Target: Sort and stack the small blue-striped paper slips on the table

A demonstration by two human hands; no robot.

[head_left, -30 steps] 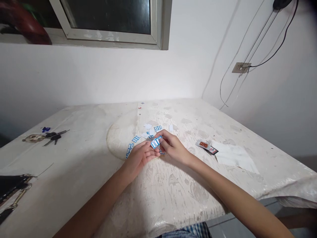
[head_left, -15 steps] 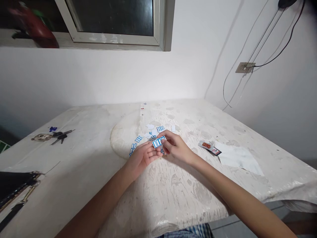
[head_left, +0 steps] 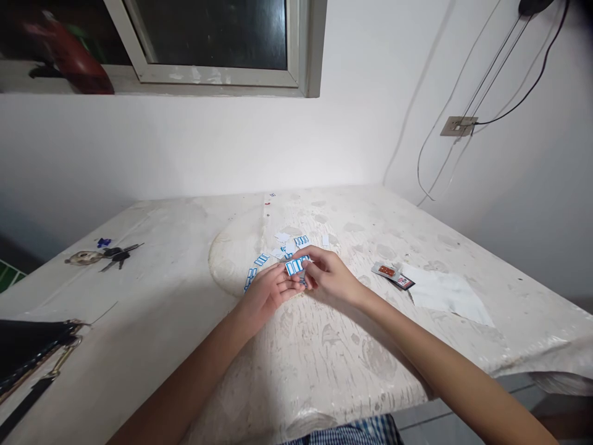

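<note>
Between my hands is a small white paper piece (head_left: 296, 266) printed with a row of blue-outlined boxes, its printed face towards me. My right hand (head_left: 328, 272) pinches its right side between thumb and fingers. At its left edge, my left hand (head_left: 269, 292) grips with thumb and forefinger, the other fingers curled below. Just beyond my hands, similar loose pieces are scattered on the table: a blue-boxed piece (head_left: 301, 240), another blue-boxed piece (head_left: 261, 259) and a plain white piece (head_left: 325, 239). My hands partly hide several more.
The pale table (head_left: 194, 346) meets a white wall. Keys (head_left: 115, 254) lie at the left, above a black pouch (head_left: 32, 349). To the right are a white sheet (head_left: 447, 293) and two small card-like items, one a black card (head_left: 404, 282). A wall socket (head_left: 458, 125) has cables.
The view has shifted very slightly. Both hands keep nearly the same place around the paper piece, which is turned a little more towards me.
</note>
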